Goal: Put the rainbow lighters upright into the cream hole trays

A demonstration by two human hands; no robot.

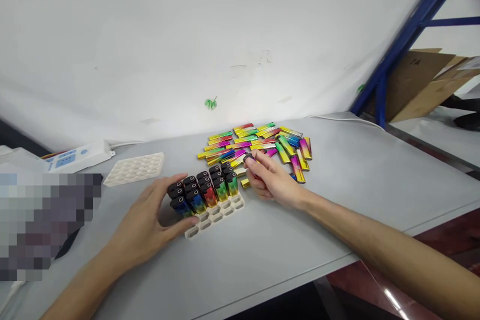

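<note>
- Left hand [150, 225]: grip released, palm laid against the honeycomb tray [219, 214] on the tabletop [337, 195], seemingly bracing it.
- Right hand [273, 182]: grip pinching one lighter [249, 159] (dark cap showing) between the loose pile [258, 141] and the racked lighters [204, 190].

Loose lighters [258, 142] behind filled tray [215, 212]

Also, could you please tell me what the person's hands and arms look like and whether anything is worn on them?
The left hand and right hand are bare: no gloves, no rings that I can make out. The left forearm and right forearm are uncovered, with no sleeve, watch or bracelet in view.
</note>
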